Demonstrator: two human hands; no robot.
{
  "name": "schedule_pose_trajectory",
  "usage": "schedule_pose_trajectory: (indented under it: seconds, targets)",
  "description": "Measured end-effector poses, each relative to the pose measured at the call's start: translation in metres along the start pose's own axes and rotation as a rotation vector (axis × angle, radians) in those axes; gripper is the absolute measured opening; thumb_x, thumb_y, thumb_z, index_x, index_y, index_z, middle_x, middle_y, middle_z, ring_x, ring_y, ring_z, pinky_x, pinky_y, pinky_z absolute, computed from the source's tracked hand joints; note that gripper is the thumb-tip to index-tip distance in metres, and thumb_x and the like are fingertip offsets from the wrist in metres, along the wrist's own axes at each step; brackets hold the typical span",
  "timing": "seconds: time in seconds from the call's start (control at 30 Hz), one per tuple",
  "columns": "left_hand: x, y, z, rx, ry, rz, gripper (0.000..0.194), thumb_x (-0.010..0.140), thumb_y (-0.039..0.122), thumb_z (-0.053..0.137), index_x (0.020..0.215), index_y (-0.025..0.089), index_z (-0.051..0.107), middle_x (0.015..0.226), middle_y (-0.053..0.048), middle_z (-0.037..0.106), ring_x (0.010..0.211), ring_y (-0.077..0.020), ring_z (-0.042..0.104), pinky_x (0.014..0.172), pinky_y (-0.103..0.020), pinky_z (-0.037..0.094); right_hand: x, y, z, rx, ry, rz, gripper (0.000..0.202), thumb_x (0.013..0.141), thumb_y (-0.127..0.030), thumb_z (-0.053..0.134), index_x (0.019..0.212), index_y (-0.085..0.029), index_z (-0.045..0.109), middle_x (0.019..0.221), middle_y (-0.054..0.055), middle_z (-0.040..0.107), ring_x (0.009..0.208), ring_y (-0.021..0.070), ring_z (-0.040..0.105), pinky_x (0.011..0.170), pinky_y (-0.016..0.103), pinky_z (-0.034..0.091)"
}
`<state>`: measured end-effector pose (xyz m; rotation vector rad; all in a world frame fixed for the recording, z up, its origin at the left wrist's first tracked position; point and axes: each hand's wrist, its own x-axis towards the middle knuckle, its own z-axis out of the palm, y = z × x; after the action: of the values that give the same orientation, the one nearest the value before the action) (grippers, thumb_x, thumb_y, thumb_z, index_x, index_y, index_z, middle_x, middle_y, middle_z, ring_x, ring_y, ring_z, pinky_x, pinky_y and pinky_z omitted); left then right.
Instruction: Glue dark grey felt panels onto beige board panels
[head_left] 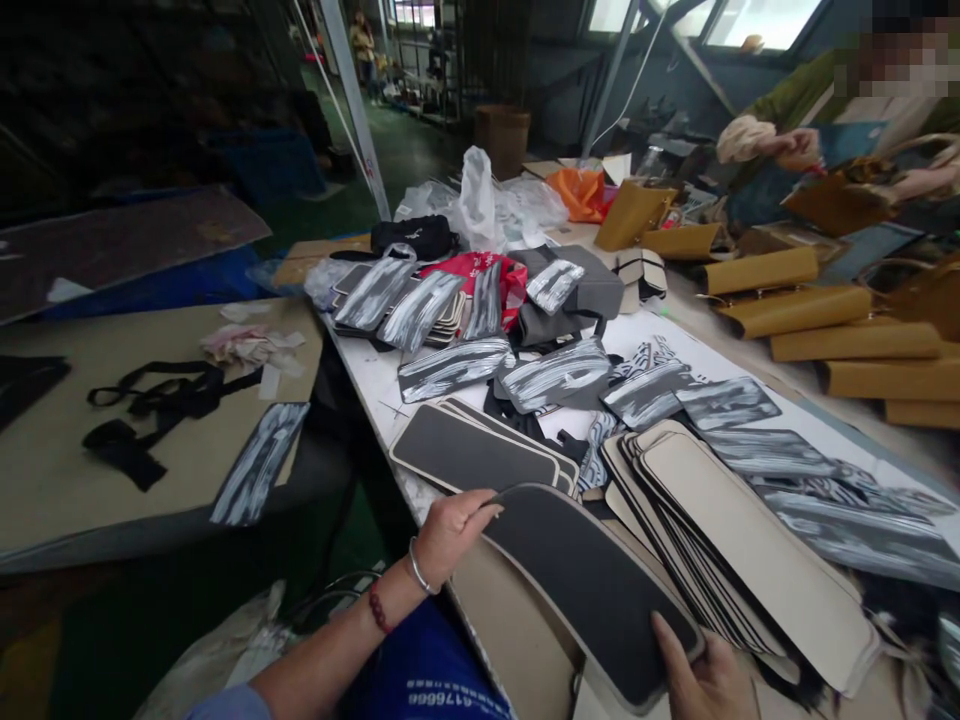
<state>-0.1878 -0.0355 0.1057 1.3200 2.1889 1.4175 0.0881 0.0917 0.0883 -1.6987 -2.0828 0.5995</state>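
Dark panel (589, 585) between both hands' fingers (480, 510)

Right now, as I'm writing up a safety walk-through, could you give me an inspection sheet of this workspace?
Surface: white worktop, largely covered; a beige side table stands to the left.
Job's things: one dark panel held up, slightly bent; a leaning stack of pale panels; streaked grey-and-white pieces spread about.
Clutter: clear plastic bags, an orange bag, a red bag; black straps on the side table.
Hands: left hand grips the panel's far end, right hand its near end.
Cables: white cord hanging beyond the worktop.
Surroundings: another person at upper right, beside brown pieces.
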Motion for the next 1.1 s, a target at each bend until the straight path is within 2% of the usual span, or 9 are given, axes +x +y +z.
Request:
schedule_pose_trajectory:
  seconds: [0.1, 0.27, 0.37, 0.57, 0.7, 0.87, 0.93, 1.0, 1.1]
  targets:
    - [0.011, -0.021, -0.022, 0.077, 0.047, -0.069, 0.013, 0.080, 0.022, 0.056, 0.082, 0.017, 0.067, 0.069, 0.000, 0.070, 0.060, -0.0113, 0.064, 0.056, -0.018, 0.051, 0.018, -0.030, 0.022, 0.113, -0.078, 0.038, 0.050, 0.062, -0.071, 0.049, 0.069, -0.021, 0.051, 0.050, -0.004, 0.043, 0.048, 0.0151, 0.043, 0.048, 0.027, 0.037]
    - [0.023, -0.044, -0.056, 0.283, 0.156, 0.249, 0.021, 0.084, 0.017, 0.047, 0.099, 0.015, 0.062, 0.087, -0.005, 0.071, 0.075, -0.0132, 0.067, 0.069, -0.022, 0.054, 0.038, -0.076, 0.054, 0.259, -0.171, -0.022, 0.051, 0.061, -0.069, 0.050, 0.073, -0.020, 0.054, 0.060, -0.001, 0.055, 0.057, 0.0176, 0.052, 0.057, 0.028, 0.041]
    - [0.024, -0.042, -0.069, 0.412, 0.172, 0.377, 0.027, 0.084, 0.009, 0.041, 0.105, 0.014, 0.058, 0.089, -0.006, 0.071, 0.077, -0.0134, 0.066, 0.069, -0.025, 0.055, 0.044, -0.087, 0.065, 0.271, -0.203, -0.005, 0.053, 0.060, -0.068, 0.050, 0.078, -0.019, 0.057, 0.069, 0.002, 0.060, 0.066, 0.0204, 0.056, 0.062, 0.029, 0.042]
    - [0.021, -0.041, -0.074, 0.459, 0.199, 0.399, 0.029, 0.084, 0.007, 0.040, 0.105, 0.015, 0.058, 0.089, -0.005, 0.071, 0.078, -0.0122, 0.066, 0.067, -0.024, 0.054, 0.051, -0.091, 0.070, 0.246, -0.270, 0.048, 0.053, 0.054, -0.067, 0.056, 0.079, -0.020, 0.061, 0.076, 0.004, 0.065, 0.075, 0.0239, 0.059, 0.066, 0.030, 0.045]
    - [0.022, -0.052, -0.073, 0.356, 0.218, 0.234, 0.023, 0.085, 0.015, 0.044, 0.100, 0.015, 0.061, 0.088, -0.006, 0.071, 0.075, -0.0128, 0.066, 0.069, -0.022, 0.052, 0.057, -0.100, 0.073, 0.258, -0.310, 0.034, 0.049, 0.057, -0.063, 0.056, 0.079, -0.019, 0.061, 0.076, 0.005, 0.067, 0.078, 0.0247, 0.061, 0.067, 0.030, 0.046]
    - [0.047, -0.071, -0.077, 0.232, 0.111, -0.306, 0.022, 0.081, 0.032, 0.050, 0.079, 0.016, 0.065, 0.070, -0.002, 0.069, 0.063, -0.0122, 0.062, 0.059, -0.018, 0.046, 0.077, -0.116, 0.086, 0.282, -0.328, -0.038, 0.046, 0.063, -0.059, 0.053, 0.081, -0.018, 0.059, 0.074, 0.007, 0.067, 0.074, 0.0244, 0.061, 0.064, 0.031, 0.046]
    - [0.057, -0.079, -0.078, 0.296, 0.022, -0.422, 0.021, 0.079, 0.034, 0.051, 0.081, 0.017, 0.064, 0.071, -0.002, 0.068, 0.066, -0.0146, 0.062, 0.061, -0.020, 0.046, 0.080, -0.117, 0.090, 0.232, -0.278, -0.039, 0.045, 0.064, -0.057, 0.051, 0.083, -0.017, 0.058, 0.073, 0.008, 0.066, 0.072, 0.0247, 0.061, 0.065, 0.033, 0.045]
    - [0.062, -0.088, -0.080, 0.405, -0.011, -0.432, 0.024, 0.076, 0.035, 0.052, 0.090, 0.018, 0.061, 0.081, -0.005, 0.069, 0.075, -0.0189, 0.063, 0.067, -0.025, 0.047, 0.078, -0.111, 0.089, 0.185, -0.215, -0.037, 0.041, 0.067, -0.052, 0.049, 0.086, -0.016, 0.058, 0.077, 0.009, 0.066, 0.074, 0.0246, 0.061, 0.067, 0.033, 0.044]
    - [0.060, -0.098, -0.082, 0.543, 0.114, -0.279, 0.038, 0.072, 0.042, 0.050, 0.099, 0.015, 0.054, 0.100, -0.015, 0.063, 0.094, -0.0266, 0.058, 0.081, -0.036, 0.045, 0.065, -0.092, 0.080, 0.161, -0.162, -0.098, 0.031, 0.076, -0.043, 0.042, 0.086, -0.018, 0.057, 0.081, 0.008, 0.066, 0.075, 0.0210, 0.061, 0.068, 0.030, 0.043]
